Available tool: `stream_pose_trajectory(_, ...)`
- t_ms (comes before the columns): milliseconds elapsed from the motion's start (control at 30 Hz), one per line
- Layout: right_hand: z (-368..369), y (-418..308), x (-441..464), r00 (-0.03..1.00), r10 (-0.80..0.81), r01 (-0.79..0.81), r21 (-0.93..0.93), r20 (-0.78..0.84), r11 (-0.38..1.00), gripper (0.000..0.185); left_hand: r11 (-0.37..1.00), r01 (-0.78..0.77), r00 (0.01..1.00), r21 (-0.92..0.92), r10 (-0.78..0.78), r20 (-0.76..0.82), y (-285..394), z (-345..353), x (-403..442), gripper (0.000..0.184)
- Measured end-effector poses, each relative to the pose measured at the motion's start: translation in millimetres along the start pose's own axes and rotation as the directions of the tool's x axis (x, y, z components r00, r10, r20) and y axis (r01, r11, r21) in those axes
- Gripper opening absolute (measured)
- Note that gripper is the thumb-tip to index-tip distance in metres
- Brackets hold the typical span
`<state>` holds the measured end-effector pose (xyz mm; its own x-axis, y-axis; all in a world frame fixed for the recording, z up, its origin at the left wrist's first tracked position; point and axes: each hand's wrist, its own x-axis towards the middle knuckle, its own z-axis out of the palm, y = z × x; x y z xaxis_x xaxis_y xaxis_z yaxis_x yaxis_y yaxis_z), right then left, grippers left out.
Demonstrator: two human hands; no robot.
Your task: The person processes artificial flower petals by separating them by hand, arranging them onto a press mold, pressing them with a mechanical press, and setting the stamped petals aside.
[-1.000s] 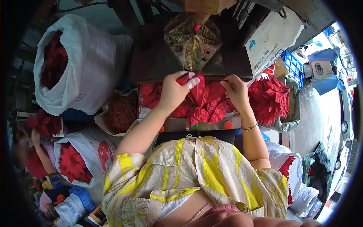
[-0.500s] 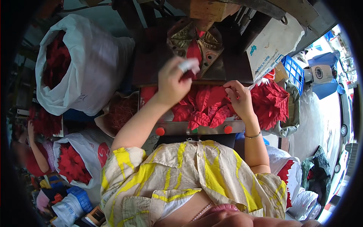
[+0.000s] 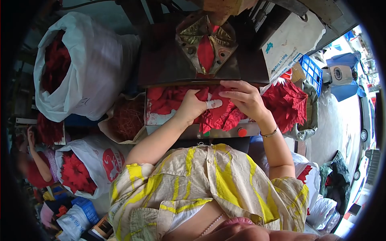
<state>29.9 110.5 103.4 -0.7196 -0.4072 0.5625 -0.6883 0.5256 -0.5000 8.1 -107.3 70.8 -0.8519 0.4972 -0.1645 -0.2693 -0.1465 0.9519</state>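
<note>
Left hand (image 3: 194,107): grip pinched on red fabric (image 3: 203,94) above tray (image 3: 157,119). Right hand (image 3: 246,99) just beside, fingers loosely extended; hold cannot be told. Red petal (image 3: 206,56) lies in metal mold (image 3: 223,49), bare dark plate (image 3: 161,60) flanking both edges.

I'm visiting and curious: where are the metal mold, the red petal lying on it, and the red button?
Metal mold (image 3: 191,32), head view: bare upper-left recess.
Red petal (image 3: 206,55), head view: its middle.
Red button (image 3: 242,132), head view: its round face.
</note>
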Motion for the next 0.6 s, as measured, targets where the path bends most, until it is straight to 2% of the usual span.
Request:
stream_pose_trajectory(33, -1, 2, -2, 0.998, -0.030, 0.028, 0.023, 0.063, 0.999, 0.035, 0.999, -0.024, 1.000, -0.022, 0.024, -0.015, 0, 1, 2, 0.037)
stream_pose_trajectory(100, -5, 5, -3, 0.996, -0.012, 0.009, 0.037, 0.086, 0.999, 0.034, 0.997, -0.060, 0.998, -0.040, 0.059, -0.033, -1, -3, 8, 0.035)
stream_pose_trajectory(167, -11, 8, -8, 0.993, 0.087, -0.091, 0.046, 0.076, 0.995, 0.033, 0.915, -0.003, 0.998, 0.403, 0.029, -0.059, -8, -15, 12, 0.043)
stream_pose_trajectory(200, -16, 10, -14, 0.985, 0.166, -0.167, 0.039, 0.037, 0.985, 0.032, 0.915, -0.004, 0.997, 0.404, 0.033, -0.063, -12, -21, 12, 0.043)
stream_pose_trajectory(233, -17, 9, -17, 0.908, 0.413, -0.387, 0.244, -0.063, 0.889, 0.023, 0.730, -0.128, 0.982, 0.671, 0.189, -0.019, -11, -24, 10, 0.043)
stream_pose_trajectory(267, -23, 9, -15, 0.865, 0.490, -0.445, 0.286, -0.106, 0.848, 0.017, 0.455, -0.219, 0.945, 0.863, 0.320, 0.070, -9, -25, 9, 0.044)
stream_pose_trajectory(333, -19, 23, -27, 0.830, 0.525, -0.435, 0.369, -0.190, 0.821, 0.016, 0.400, -0.241, 0.920, 0.884, 0.383, 0.077, 6, -19, 4, 0.042)
stream_pose_trajectory(400, -19, 22, -26, 0.800, 0.557, -0.447, 0.399, -0.224, 0.801, 0.016, 0.222, -0.429, 0.715, 0.875, 0.676, 0.179, 31, -17, 8, 0.038)
stream_pose_trajectory(433, -20, 21, -25, 0.767, 0.590, -0.459, 0.427, -0.253, 0.779, 0.016, 0.162, -0.475, 0.592, 0.865, 0.786, 0.178, 38, -22, 22, 0.038)
stream_pose_trajectory(467, -20, 22, -23, 0.767, 0.589, -0.459, 0.424, -0.254, 0.781, 0.016, 0.158, -0.472, 0.529, 0.867, 0.838, 0.135, 53, -24, 34, 0.041)
stream_pose_trajectory(500, -21, 24, -19, 0.716, 0.625, -0.454, 0.473, -0.310, 0.755, 0.016, 0.138, -0.404, 0.537, 0.904, 0.836, 0.112, 64, -30, 49, 0.048)
stream_pose_trajectory(533, -21, 25, -16, 0.659, 0.660, -0.443, 0.522, -0.361, 0.728, 0.016, 0.116, -0.377, 0.499, 0.919, 0.861, 0.096, 74, -34, 66, 0.057)
stream_pose_trajectory(600, -23, 20, -1, 0.642, 0.656, -0.432, 0.521, -0.396, 0.737, 0.016, 0.110, -0.246, 0.657, 0.963, 0.750, 0.082, 82, -43, 88, 0.065)
